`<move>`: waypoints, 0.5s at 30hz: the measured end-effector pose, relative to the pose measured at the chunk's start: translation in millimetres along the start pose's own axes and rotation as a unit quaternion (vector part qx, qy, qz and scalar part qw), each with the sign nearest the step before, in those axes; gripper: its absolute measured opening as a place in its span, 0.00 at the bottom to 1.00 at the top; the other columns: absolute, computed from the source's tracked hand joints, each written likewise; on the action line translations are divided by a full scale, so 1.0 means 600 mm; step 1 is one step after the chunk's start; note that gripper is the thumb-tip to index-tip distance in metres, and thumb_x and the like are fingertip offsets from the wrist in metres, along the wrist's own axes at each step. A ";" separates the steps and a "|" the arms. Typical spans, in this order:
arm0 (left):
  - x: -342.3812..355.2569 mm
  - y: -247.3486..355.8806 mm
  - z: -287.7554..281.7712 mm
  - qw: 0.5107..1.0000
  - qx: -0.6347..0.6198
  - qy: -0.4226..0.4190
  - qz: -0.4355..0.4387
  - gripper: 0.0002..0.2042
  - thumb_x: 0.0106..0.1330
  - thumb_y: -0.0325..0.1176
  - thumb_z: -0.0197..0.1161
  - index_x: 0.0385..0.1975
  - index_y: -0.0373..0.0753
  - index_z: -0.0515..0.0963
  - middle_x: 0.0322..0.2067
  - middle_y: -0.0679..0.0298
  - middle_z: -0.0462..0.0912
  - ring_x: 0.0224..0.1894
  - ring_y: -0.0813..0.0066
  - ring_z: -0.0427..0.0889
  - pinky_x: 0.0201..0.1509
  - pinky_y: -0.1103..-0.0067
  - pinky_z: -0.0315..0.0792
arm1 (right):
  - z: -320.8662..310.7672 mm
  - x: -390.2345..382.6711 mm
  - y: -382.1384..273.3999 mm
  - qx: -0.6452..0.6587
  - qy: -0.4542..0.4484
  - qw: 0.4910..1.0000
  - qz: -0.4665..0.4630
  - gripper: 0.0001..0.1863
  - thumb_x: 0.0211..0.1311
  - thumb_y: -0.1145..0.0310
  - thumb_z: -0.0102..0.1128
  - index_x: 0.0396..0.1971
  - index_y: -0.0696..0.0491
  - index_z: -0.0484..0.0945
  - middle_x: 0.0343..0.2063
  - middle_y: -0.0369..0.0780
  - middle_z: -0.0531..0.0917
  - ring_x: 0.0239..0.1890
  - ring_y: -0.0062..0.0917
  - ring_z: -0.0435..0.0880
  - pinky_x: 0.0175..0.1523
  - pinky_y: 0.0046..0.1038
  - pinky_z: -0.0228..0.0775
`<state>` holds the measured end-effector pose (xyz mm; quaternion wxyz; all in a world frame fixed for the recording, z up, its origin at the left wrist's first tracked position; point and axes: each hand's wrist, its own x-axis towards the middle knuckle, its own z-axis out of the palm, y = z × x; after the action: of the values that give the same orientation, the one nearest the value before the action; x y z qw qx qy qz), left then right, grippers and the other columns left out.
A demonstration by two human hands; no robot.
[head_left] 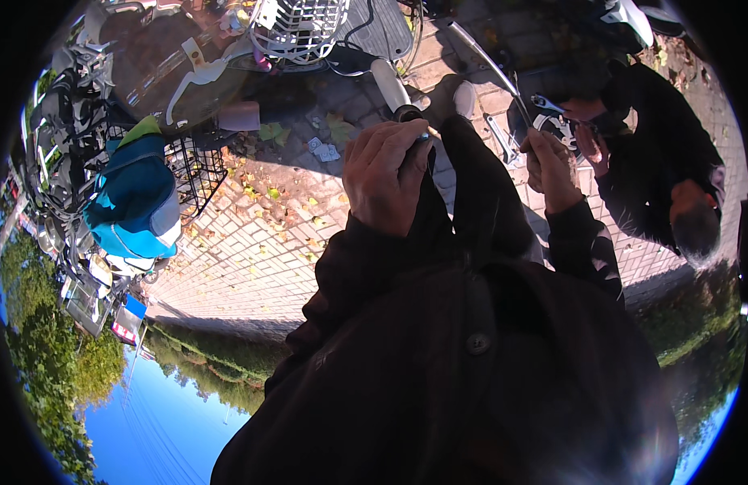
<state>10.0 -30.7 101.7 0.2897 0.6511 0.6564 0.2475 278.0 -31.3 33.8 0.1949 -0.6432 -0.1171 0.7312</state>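
My left hand [386, 174] is closed, its thumb and fingers pinched round a small thing with a bluish, shiny end; most of it is hidden, so its kind does not show. Just beyond those fingers is a pale tube with a black end [388, 85]; whether the hand touches it I cannot tell. In my right hand [552, 166] is the near end of a long, thin metal bar [483, 56], which slants up and away to the left. Close to that hand, a silvery wrench [501, 139] lies on the paving.
On the right crouches another person in black [661, 153], hands at a round metal part [557, 125]. To the left are parked bicycles, a teal cover [135, 198] and a black wire basket [200, 174]. A pale basket [300, 28] stands ahead. Leaves lie on the brick paving [253, 242].
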 end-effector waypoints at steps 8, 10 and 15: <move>-0.005 -0.007 0.007 0.996 -0.047 0.024 -0.065 0.11 0.67 0.23 0.64 0.48 0.37 0.84 0.44 0.59 0.86 0.43 0.71 0.83 0.42 0.77 0.75 | -0.003 0.008 0.015 0.012 -0.012 1.000 0.000 0.17 0.75 0.52 0.56 0.30 0.50 0.76 0.12 0.25 0.63 0.11 0.07 0.56 0.16 0.16 0.45; -0.005 -0.005 0.008 0.998 -0.033 0.036 -0.043 0.11 0.68 0.22 0.63 0.49 0.36 0.83 0.44 0.59 0.86 0.43 0.70 0.83 0.42 0.77 0.75 | -0.007 0.010 0.020 0.019 -0.010 1.000 0.002 0.17 0.75 0.52 0.56 0.31 0.50 0.76 0.13 0.24 0.63 0.11 0.06 0.56 0.17 0.16 0.45; -0.002 0.005 0.009 0.997 -0.043 0.049 -0.043 0.11 0.66 0.19 0.62 0.48 0.32 0.81 0.43 0.54 0.85 0.45 0.58 0.83 0.50 0.70 0.77 | -0.013 0.018 0.028 0.039 -0.015 0.999 0.014 0.16 0.74 0.53 0.57 0.31 0.50 0.76 0.13 0.24 0.62 0.11 0.06 0.55 0.17 0.15 0.44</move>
<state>15.9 -32.2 99.7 0.2950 0.5966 0.6857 0.2946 282.7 -42.2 16.2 0.2075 -0.6257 -0.0823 0.7474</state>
